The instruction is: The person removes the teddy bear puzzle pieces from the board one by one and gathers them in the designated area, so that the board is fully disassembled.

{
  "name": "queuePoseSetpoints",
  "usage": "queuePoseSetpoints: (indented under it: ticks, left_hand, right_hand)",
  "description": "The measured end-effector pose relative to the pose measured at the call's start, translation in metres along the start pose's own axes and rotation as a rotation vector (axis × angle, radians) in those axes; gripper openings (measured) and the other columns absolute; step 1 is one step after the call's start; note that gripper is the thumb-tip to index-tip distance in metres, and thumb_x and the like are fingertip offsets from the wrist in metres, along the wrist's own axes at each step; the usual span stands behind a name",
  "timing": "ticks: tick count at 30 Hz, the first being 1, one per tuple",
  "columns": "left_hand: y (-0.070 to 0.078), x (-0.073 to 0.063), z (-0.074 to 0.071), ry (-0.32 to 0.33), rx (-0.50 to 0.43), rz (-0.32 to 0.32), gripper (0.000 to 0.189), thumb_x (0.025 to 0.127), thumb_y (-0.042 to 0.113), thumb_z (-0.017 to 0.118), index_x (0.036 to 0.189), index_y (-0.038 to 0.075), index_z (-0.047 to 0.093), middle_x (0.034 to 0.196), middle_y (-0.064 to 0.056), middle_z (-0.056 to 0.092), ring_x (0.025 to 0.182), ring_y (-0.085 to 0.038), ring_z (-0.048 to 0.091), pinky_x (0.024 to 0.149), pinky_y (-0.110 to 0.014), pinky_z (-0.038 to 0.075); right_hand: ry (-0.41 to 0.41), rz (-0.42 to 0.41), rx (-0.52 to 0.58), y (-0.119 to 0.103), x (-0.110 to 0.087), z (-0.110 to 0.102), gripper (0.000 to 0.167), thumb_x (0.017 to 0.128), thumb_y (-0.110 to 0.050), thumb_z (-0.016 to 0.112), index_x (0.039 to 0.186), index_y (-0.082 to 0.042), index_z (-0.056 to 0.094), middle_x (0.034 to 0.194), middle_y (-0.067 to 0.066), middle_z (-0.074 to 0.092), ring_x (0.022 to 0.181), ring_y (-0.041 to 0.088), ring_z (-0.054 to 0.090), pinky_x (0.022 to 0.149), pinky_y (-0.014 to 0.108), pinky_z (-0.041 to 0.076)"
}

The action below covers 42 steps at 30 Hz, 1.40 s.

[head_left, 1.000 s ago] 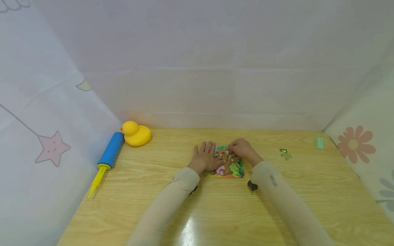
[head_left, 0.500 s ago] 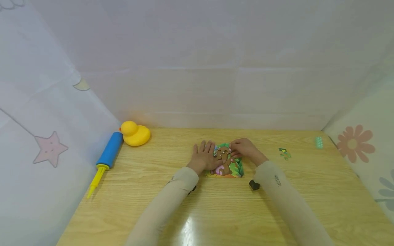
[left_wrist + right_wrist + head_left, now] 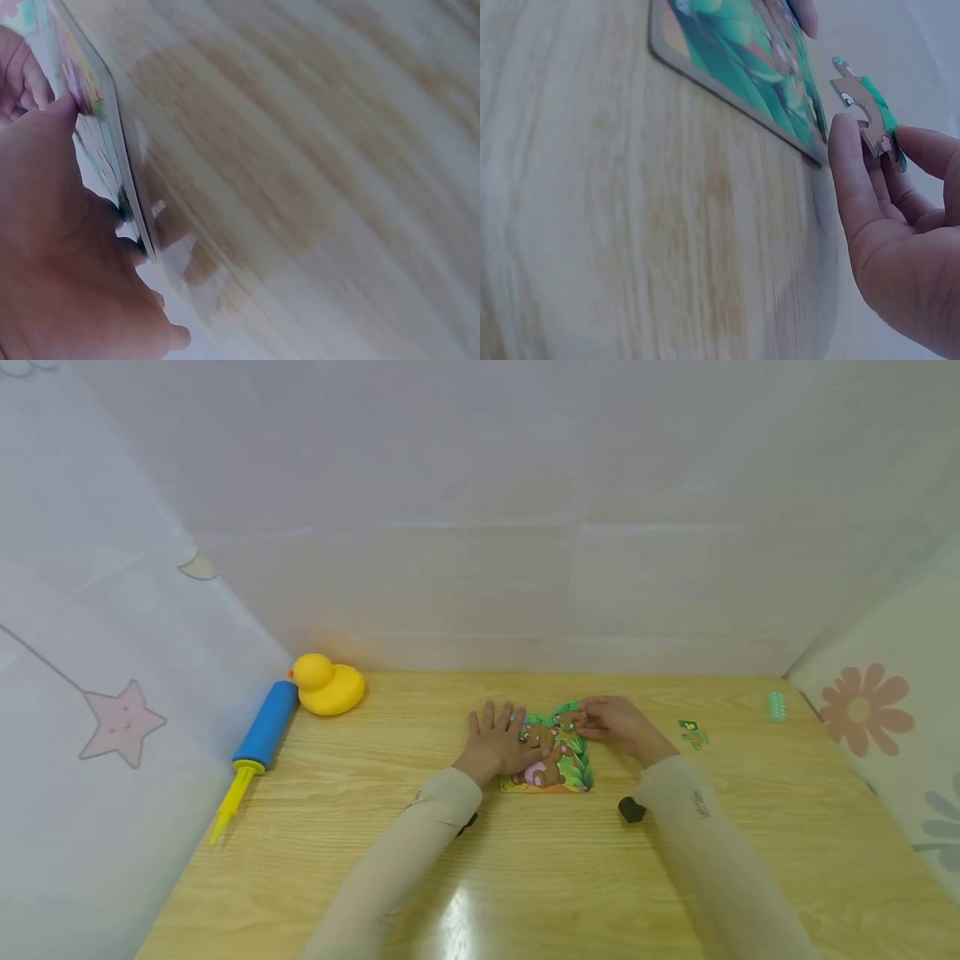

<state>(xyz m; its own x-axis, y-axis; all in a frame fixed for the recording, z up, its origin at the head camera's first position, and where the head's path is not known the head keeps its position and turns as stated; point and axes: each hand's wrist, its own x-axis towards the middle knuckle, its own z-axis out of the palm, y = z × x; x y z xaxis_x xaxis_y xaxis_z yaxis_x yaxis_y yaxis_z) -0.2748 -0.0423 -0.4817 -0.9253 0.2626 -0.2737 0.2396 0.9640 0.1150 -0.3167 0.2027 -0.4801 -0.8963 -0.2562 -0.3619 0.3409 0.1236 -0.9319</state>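
A jigsaw puzzle board (image 3: 577, 768) with a brown bear picture lies mid-table. My left hand (image 3: 491, 750) rests over its left side with the fingers spread straight, hiding part of the picture. In the left wrist view the thumb of that hand (image 3: 45, 217) lies against the board (image 3: 88, 79). Between thumb and fingers my right hand (image 3: 618, 725) pinches a brown and green puzzle piece (image 3: 866, 109). The piece is tilted and overlaps the board's far right corner in the head view. In the right wrist view it is raised beside the board (image 3: 739, 56).
Loose puzzle pieces (image 3: 693, 735) lie to the right of the board. A small mint-green object (image 3: 777, 706) sits at the table's far right. On the left are a yellow rubber duck (image 3: 327, 685) and a blue and yellow hand pump (image 3: 262, 735). A cloth wall (image 3: 480, 602) borders the back.
My right hand has moved to the right and lifted the puzzle piece off the board's upper part, tilting it. The left hand has stayed on the board.
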Motion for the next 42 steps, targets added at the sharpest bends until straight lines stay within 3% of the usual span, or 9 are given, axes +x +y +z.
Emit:
queuePoseSetpoints:
  ticks: [5, 12, 16, 20, 27, 42]
  left_hand:
    - [-0.003, 0.001, -0.001, 0.008, -0.014, 0.004, 0.091, 0.094, 0.080, 0.035, 0.165, 0.028, 0.009, 0.173, -0.003, 0.004, 0.159, -0.037, -0.004, 0.126, -0.063, 0.002]
    - [-0.003, 0.001, -0.002, 0.010, -0.032, 0.010, 0.090, 0.095, 0.077, 0.036, 0.165, 0.027, 0.011, 0.173, -0.004, 0.005, 0.160, -0.036, -0.003, 0.127, -0.061, 0.003]
    - [-0.003, 0.001, 0.001, 0.005, -0.020, 0.013, 0.090, 0.095, 0.078, 0.035, 0.165, 0.027, 0.010, 0.173, -0.004, 0.005, 0.160, -0.036, -0.002, 0.127, -0.062, 0.003]
    - [-0.003, 0.003, 0.004, -0.001, -0.021, 0.012, 0.090, 0.095, 0.078, 0.035, 0.165, 0.028, 0.008, 0.173, -0.004, 0.003, 0.160, -0.035, -0.003, 0.127, -0.062, 0.001]
    - [-0.002, 0.003, 0.002, 0.002, -0.016, 0.007, 0.090, 0.095, 0.079, 0.034, 0.165, 0.029, 0.007, 0.173, -0.003, 0.003, 0.160, -0.035, -0.003, 0.126, -0.062, 0.001]
    - [-0.001, 0.004, 0.002, 0.007, -0.008, 0.013, 0.091, 0.095, 0.080, 0.033, 0.165, 0.028, 0.009, 0.173, -0.004, 0.006, 0.160, -0.035, -0.001, 0.126, -0.062, 0.003]
  right_hand:
    - [0.009, -0.010, 0.096, -0.003, -0.007, -0.017, 0.052, 0.108, -0.014, 0.049, 0.150, 0.012, 0.034, 0.098, 0.002, 0.067, 0.089, 0.012, 0.074, 0.094, 0.028, 0.058]
    - [0.025, -0.029, 0.111, -0.001, -0.018, -0.043, 0.057, 0.108, -0.012, 0.048, 0.153, 0.014, 0.025, 0.111, 0.006, 0.061, 0.097, 0.011, 0.070, 0.108, 0.033, 0.049]
    - [0.038, -0.028, 0.118, 0.005, -0.025, -0.054, 0.062, 0.108, -0.014, 0.047, 0.157, 0.011, 0.018, 0.113, 0.004, 0.059, 0.097, 0.008, 0.068, 0.104, 0.027, 0.053]
    - [0.079, -0.023, 0.143, 0.009, -0.030, -0.063, 0.063, 0.108, -0.014, 0.048, 0.159, 0.007, 0.017, 0.105, -0.001, 0.064, 0.093, 0.006, 0.068, 0.097, 0.025, 0.056]
    - [0.114, -0.017, 0.143, 0.011, -0.034, -0.078, 0.064, 0.108, -0.012, 0.049, 0.161, 0.001, 0.017, 0.105, -0.004, 0.062, 0.092, 0.006, 0.065, 0.100, 0.027, 0.055]
    - [0.114, 0.014, 0.131, 0.023, -0.040, -0.095, 0.060, 0.109, -0.009, 0.044, 0.160, 0.004, 0.016, 0.104, -0.002, 0.066, 0.091, 0.007, 0.072, 0.093, 0.025, 0.058]
